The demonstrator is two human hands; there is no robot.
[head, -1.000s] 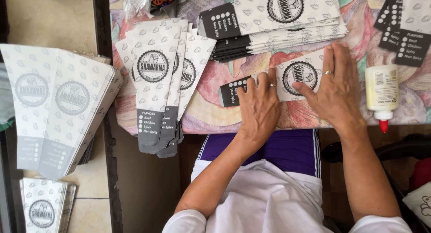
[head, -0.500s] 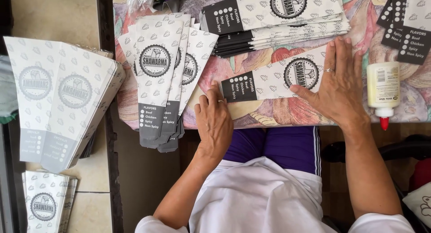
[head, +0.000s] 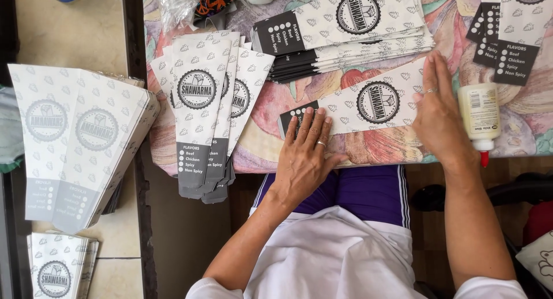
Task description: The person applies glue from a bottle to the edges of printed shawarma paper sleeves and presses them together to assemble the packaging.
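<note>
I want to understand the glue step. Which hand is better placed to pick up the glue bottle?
Probably the right hand: it lies flat on the paper sleeve, right beside the glue bottle. The left hand presses the sleeve's far end.

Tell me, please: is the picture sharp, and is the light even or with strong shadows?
Head view: sharp across the left hand, right hand and paper sleeve; soft, even daylight with only faint shadows; brighter glare on the sleeve stack on the floor; no visible motion blur.
</note>
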